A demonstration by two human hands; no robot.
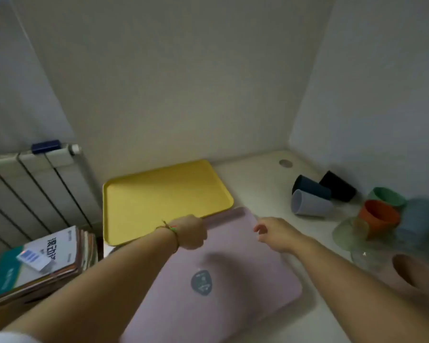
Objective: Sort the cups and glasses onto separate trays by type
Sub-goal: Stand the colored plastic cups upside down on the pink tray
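A yellow tray [144,194] lies flat on the white table at the back left. In front of it a pink tray [233,256] with a grey sticker sits tilted, its far edge overlapping the yellow one. My left hand [191,232] is shut on the pink tray's far left edge. My right hand [273,232] hovers at the tray's far right corner with fingers apart. At the right lie plastic cups: dark teal [310,186], black [337,185], grey [310,203], green [386,196], orange [379,216] and blue [419,219]. Clear glasses [349,231] stand in front of them, blurred.
A stack of books [47,263] rests at the left beside the table. A white radiator [30,189] stands behind it. Walls close the table at the back and right. A round cable hole [285,163] sits in the table's far corner.
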